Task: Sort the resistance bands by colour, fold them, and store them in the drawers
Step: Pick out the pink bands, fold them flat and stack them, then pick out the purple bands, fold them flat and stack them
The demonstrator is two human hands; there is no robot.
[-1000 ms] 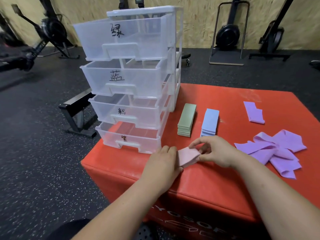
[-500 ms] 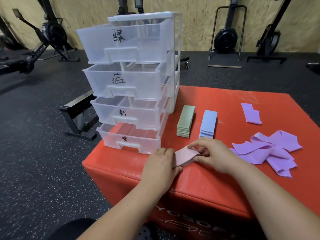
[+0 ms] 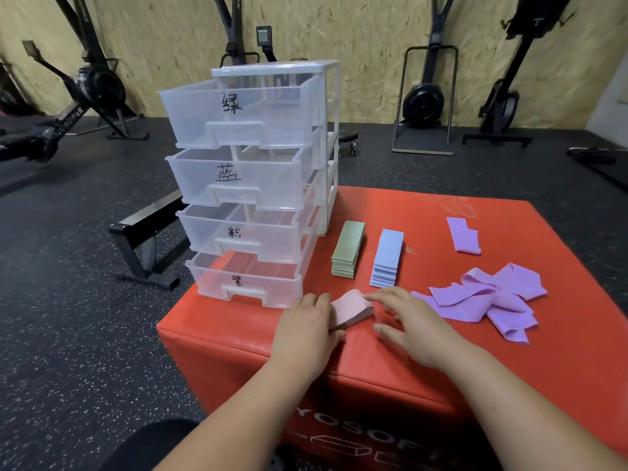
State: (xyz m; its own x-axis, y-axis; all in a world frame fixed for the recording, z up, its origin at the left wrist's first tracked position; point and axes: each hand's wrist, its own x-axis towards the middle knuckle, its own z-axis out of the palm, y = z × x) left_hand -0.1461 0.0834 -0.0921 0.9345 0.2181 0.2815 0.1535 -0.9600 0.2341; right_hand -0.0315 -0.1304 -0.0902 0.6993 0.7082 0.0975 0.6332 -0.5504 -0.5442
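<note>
Left hand (image 3: pixel 306 331) has its grip on one end of the folded pink band (image 3: pixel 351 311) near the tabletop's (image 3: pixel 238 338) front edge, probably to hold the crease. Right hand (image 3: pixel 414 324) hovers alongside, grip released, fingers spread. Beyond, green stack (image 3: pixel 348 249) and blue stack (image 3: pixel 387 256) await the drawers (image 3: pixel 248 185).

Red plyo box (image 3: pixel 424 212) w/ black bench (image 3: pixel 149 215) beside.
</note>
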